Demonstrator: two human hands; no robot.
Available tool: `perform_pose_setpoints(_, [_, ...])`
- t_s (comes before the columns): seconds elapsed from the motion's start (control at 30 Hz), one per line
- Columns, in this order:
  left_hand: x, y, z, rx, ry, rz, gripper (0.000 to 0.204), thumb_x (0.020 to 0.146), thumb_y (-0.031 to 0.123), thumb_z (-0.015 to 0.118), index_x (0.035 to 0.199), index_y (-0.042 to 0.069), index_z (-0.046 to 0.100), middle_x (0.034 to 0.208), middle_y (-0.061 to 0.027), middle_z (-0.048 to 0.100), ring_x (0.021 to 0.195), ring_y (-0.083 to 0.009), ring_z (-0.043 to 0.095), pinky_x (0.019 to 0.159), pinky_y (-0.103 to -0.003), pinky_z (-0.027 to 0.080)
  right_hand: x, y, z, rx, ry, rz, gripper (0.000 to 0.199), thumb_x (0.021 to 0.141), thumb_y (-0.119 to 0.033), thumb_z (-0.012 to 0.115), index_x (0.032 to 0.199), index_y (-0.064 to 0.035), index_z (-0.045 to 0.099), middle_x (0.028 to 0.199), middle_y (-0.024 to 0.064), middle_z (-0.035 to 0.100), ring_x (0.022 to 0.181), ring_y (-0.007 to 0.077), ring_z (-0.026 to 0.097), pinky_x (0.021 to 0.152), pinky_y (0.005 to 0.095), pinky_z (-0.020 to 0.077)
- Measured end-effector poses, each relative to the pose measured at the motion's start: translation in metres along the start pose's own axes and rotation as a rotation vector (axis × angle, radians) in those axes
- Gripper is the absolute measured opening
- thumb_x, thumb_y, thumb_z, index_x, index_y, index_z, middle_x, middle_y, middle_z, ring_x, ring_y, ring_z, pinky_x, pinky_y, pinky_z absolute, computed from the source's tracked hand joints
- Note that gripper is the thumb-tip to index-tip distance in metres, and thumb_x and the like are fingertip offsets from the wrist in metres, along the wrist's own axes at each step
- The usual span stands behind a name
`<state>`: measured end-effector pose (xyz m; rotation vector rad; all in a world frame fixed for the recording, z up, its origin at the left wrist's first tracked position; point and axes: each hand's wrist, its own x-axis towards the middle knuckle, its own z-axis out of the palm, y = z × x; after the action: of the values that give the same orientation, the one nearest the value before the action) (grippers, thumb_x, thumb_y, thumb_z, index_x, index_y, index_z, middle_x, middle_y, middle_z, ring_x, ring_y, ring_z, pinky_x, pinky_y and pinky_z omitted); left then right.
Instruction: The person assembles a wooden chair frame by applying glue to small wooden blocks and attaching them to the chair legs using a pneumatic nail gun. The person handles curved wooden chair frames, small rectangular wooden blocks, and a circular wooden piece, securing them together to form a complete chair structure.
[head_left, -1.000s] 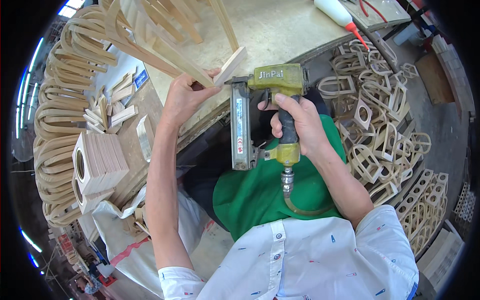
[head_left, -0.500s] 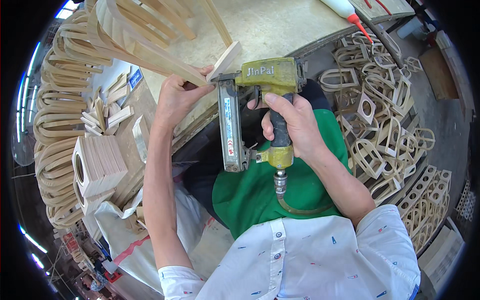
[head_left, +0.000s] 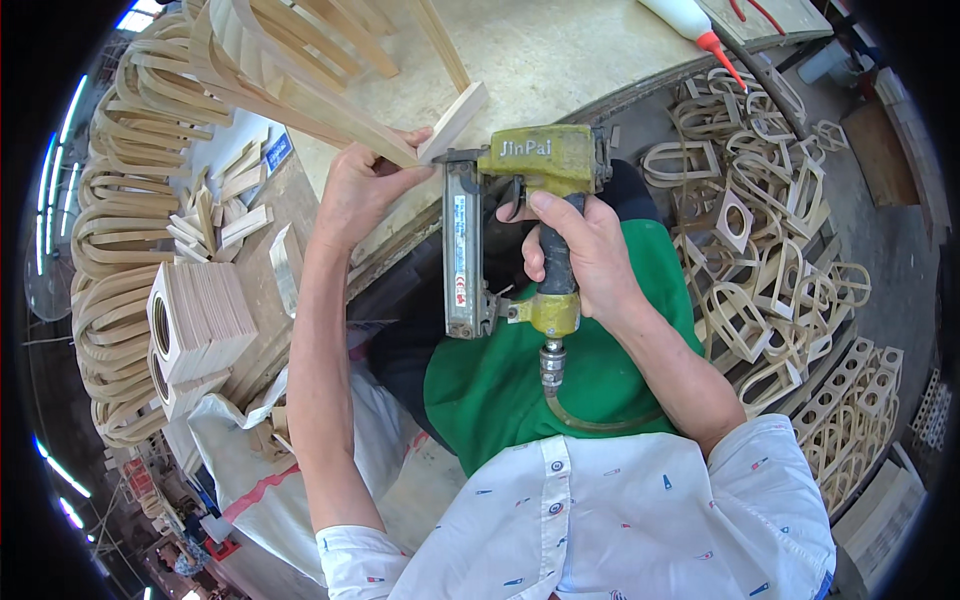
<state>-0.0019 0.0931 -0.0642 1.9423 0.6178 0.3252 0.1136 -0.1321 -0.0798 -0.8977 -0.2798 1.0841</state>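
Observation:
My right hand (head_left: 578, 245) is wrapped round the black grip of a yellow-green pneumatic nail gun (head_left: 540, 160), one finger near its trigger. The gun's nose touches or nearly touches the joint where a short wooden crosspiece (head_left: 455, 120) meets the end of a bent wooden frame (head_left: 340, 120). My left hand (head_left: 362, 190) pinches the frame's end at this joint, thumb on the near side, other fingers partly hidden behind the wood. An air hose (head_left: 600, 424) runs from the gun's metal coupling across a green apron (head_left: 480, 400).
On the bench (head_left: 400, 220) stand many bent wooden frames (head_left: 120, 290) at left, a stack of square wooden plates with round holes (head_left: 210, 315) and loose wood blocks (head_left: 245, 225). A white glue bottle with red nozzle (head_left: 685, 20) lies far right. Many finished-looking frames (head_left: 760, 260) pile up at right.
The nail gun's nose has shifted very slightly away from the joint, and the gun is tilted a little differently. My left hand keeps its pinch on the frame.

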Motion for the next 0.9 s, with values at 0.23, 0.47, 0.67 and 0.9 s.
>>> perform_pose_setpoints(0.23, [0.0010, 0.0023, -0.0016, 0.019, -0.033, -0.040, 0.014, 0.078, -0.003, 0.073, 0.089, 0.003, 0.066, 0.108, -0.0018, 0.063, 0.108, -0.0121, 0.057, 0.089, -0.027, 0.045, 0.0016, 0.0036, -0.0020, -0.009, -0.003, 0.014, 0.029, 0.095, -0.019, 0.055, 0.111, 0.0052, 0.055, 0.097, 0.0149, 0.065, 0.053, 0.0094, 0.054, 0.046, 0.0240, 0.0467])
perform_pose_setpoints(0.47, [-0.0003, 0.0052, 0.0000, 0.020, -0.033, -0.058, 0.014, 0.077, -0.004, 0.072, 0.088, 0.002, 0.065, 0.119, -0.0060, 0.063, 0.101, -0.0114, 0.058, 0.087, -0.027, 0.047, 0.0015, 0.0008, -0.0005, -0.024, 0.003, 0.013, 0.029, 0.096, -0.020, 0.054, 0.111, 0.0055, 0.055, 0.097, 0.0147, 0.065, 0.053, 0.0095, 0.054, 0.046, 0.0239, 0.0466])
perform_pose_setpoints(0.67, [-0.0002, 0.0013, -0.0006, 0.062, -0.009, -0.074, 0.013, 0.077, -0.004, 0.072, 0.087, 0.002, 0.066, 0.118, -0.0060, 0.064, 0.097, -0.0103, 0.058, 0.085, -0.027, 0.048, 0.0008, 0.0022, 0.0000, -0.037, 0.007, 0.004, 0.030, 0.096, -0.020, 0.054, 0.111, 0.0054, 0.055, 0.098, 0.0146, 0.065, 0.053, 0.0090, 0.054, 0.046, 0.0237, 0.0468])
perform_pose_setpoints(0.9, [-0.0024, 0.0082, 0.0007, 0.064, -0.006, -0.067, 0.021, 0.076, -0.005, 0.071, 0.096, 0.001, 0.068, 0.120, -0.0033, 0.064, 0.088, -0.0076, 0.057, 0.079, -0.025, 0.047, 0.0000, 0.0008, 0.0031, -0.061, 0.020, 0.012, 0.029, 0.096, -0.021, 0.054, 0.110, 0.0047, 0.055, 0.098, 0.0145, 0.065, 0.052, 0.0090, 0.054, 0.046, 0.0233, 0.0465])
